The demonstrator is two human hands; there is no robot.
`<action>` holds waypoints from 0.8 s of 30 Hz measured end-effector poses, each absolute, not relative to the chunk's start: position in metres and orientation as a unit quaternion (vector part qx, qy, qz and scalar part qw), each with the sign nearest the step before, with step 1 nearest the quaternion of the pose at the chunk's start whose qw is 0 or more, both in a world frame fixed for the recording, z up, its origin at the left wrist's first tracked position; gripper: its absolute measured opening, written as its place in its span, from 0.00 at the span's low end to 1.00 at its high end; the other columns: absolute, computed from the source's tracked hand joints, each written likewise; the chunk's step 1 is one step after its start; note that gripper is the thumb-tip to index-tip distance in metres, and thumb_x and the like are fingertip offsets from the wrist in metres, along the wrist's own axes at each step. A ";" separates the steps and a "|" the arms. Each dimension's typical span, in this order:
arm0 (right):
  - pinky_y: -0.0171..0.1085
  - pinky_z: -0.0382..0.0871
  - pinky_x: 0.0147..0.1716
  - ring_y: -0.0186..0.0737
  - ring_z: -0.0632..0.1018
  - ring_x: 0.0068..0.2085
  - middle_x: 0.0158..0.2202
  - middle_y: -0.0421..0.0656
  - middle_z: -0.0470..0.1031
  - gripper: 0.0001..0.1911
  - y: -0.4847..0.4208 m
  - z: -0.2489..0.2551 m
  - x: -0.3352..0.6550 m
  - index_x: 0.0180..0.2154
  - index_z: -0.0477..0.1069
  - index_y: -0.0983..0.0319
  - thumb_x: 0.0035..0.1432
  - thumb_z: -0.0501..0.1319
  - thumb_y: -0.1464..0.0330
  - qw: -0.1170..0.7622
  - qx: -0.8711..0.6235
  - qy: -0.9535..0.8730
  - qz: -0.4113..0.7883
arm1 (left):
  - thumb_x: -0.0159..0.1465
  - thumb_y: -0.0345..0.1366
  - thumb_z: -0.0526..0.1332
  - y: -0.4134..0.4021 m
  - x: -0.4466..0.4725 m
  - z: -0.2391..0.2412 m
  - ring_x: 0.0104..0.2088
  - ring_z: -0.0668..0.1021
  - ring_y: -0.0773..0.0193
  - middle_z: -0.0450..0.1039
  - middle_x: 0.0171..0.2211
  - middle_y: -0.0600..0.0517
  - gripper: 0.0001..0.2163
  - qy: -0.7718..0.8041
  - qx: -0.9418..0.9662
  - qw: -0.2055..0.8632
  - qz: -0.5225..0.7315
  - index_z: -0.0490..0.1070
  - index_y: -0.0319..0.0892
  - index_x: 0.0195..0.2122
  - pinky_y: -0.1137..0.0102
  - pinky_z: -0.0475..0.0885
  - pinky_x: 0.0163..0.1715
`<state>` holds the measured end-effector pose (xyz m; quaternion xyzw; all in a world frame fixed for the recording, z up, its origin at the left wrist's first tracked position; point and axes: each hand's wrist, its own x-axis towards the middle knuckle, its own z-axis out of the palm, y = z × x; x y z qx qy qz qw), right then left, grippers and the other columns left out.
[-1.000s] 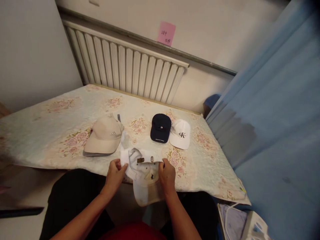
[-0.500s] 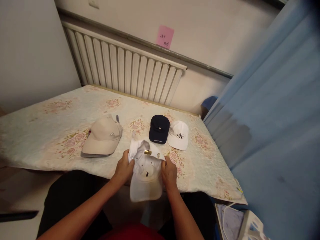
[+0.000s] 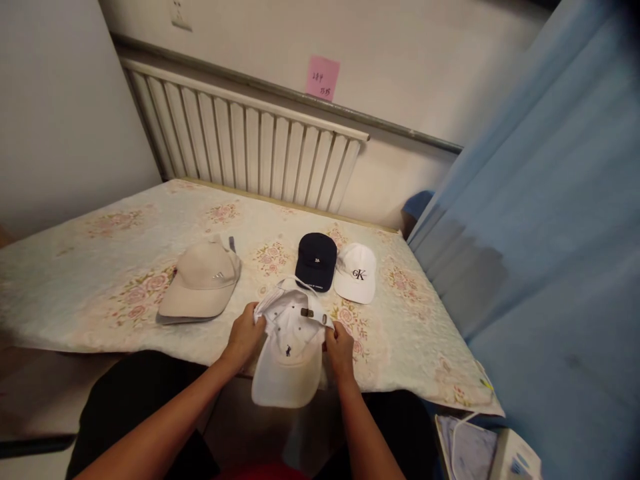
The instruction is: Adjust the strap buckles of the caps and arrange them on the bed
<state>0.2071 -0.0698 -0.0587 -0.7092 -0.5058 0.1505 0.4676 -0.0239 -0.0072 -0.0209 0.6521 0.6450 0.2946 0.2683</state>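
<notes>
**Both hands closed on a white cap at the table's near edge**

While the white cap (image 3: 289, 353) hung partly over the near edge of the floral tablecloth (image 3: 100, 280), the left hand (image 3: 245, 339) gripped its left side with fingers curled shut on the fabric, and the right hand (image 3: 339, 348) pinched its right side just below the back strap. The cap's brim pointed toward the person, and a small dark horse-and-rider emblem showed on its front; a metal buckle sat on the strap at the back. Farther on the table lay a beige cap (image 3: 200, 287) with a small three-stripe mark, a navy cap (image 3: 315, 260) with tiny white lettering too small to read, and, touching it, a white cap with a "CK" monogram (image 3: 356, 272). A pink note (image 3: 322, 78) on the wall bore handwritten digits I could not make out surely.
</notes>
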 end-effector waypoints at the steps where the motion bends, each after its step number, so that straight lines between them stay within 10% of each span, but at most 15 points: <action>1: 0.34 0.54 0.25 0.36 0.66 0.24 0.18 0.35 0.66 0.13 -0.069 -0.063 0.208 0.23 0.65 0.58 0.57 0.51 0.65 0.473 -0.705 -0.505 0.155 | 0.60 0.36 0.49 -0.007 -0.022 -0.021 0.37 0.78 0.55 0.76 0.37 0.44 0.16 0.645 0.650 0.273 0.296 0.65 0.40 0.47 0.66 0.70 0.36; 24: 0.33 0.55 0.28 0.35 0.65 0.27 0.23 0.36 0.67 0.14 -0.069 -0.097 0.213 0.26 0.64 0.60 0.62 0.52 0.62 0.521 -0.673 -0.489 0.192 | 0.61 0.42 0.50 -0.022 0.004 -0.012 0.39 0.76 0.55 0.74 0.39 0.46 0.14 0.666 0.610 0.283 0.323 0.65 0.42 0.44 0.65 0.68 0.39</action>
